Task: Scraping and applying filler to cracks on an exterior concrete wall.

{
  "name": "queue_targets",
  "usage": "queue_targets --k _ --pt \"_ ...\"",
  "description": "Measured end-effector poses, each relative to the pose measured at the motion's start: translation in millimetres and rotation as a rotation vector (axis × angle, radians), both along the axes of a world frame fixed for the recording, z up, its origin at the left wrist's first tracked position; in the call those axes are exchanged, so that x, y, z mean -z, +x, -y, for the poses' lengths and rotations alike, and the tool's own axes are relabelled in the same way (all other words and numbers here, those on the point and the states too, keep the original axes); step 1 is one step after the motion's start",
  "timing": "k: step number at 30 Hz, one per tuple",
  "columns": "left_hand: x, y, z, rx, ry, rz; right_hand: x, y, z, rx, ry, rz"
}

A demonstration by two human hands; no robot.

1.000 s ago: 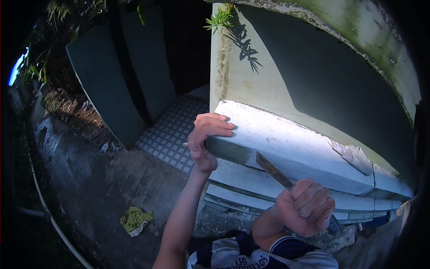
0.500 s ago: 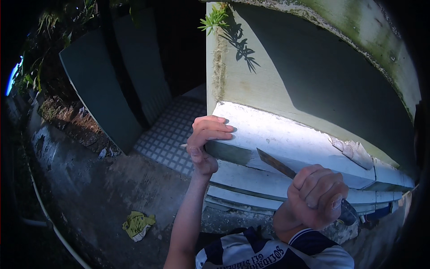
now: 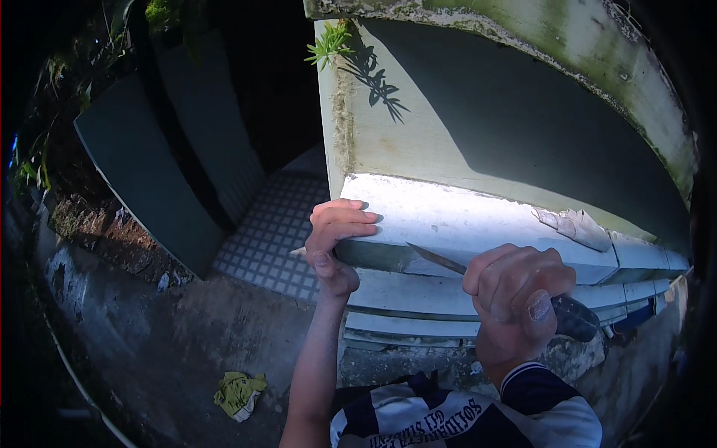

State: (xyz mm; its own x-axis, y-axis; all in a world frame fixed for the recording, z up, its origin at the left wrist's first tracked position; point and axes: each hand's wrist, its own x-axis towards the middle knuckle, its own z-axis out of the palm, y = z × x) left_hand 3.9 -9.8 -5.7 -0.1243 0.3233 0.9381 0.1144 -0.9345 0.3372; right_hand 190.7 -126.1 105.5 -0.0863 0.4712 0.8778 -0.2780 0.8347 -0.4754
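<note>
My right hand (image 3: 515,299) is closed in a fist around a knife (image 3: 439,260). Its dark, rounded handle sticks out behind the fist, and its narrow blade points left. The blade's tip is at the front edge of a white ledge (image 3: 463,216), close to a darker greenish patch on the front face; whether it touches there I cannot tell. My left hand (image 3: 332,243) curls around the ledge's left end, with fingers lying over the top. A small pale tip pokes out behind that hand, too little of it showing to name.
A curled, peeled pale flake (image 3: 575,228) rests on the ledge's right part. Above stands a pale wall (image 3: 426,134) with a small green plant (image 3: 328,45). Checkered tiles (image 3: 269,239) lie to the left, beyond a leaning panel (image 3: 142,164). A yellow-green cloth (image 3: 240,394) is on the concrete.
The knife now lies at a flatter angle, its tip still near the ledge's front edge. My right fist has turned slightly, showing more handle. My left hand keeps its hold; the whole view has shifted slightly.
</note>
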Motion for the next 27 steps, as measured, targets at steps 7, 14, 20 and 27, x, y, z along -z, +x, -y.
queue_targets --k 7,14,20,27 --pt "-2.9 -1.2 2.2 0.024 0.000 -0.001 -2.5 -5.7 3.9 0.070 -0.150 -0.010" --pt "-4.0 -2.2 2.0 0.015 0.001 -0.005 -1.0 -2.8 -0.5 0.037 -0.112 -0.061" --pt "-2.6 1.1 4.9 0.008 -0.019 -0.001 8.6 -23.2 -16.4 0.021 -0.171 -0.149" --pt "-3.7 2.3 -0.7 -0.046 0.058 0.012 -6.1 -11.7 10.6 0.130 -0.248 -0.043"
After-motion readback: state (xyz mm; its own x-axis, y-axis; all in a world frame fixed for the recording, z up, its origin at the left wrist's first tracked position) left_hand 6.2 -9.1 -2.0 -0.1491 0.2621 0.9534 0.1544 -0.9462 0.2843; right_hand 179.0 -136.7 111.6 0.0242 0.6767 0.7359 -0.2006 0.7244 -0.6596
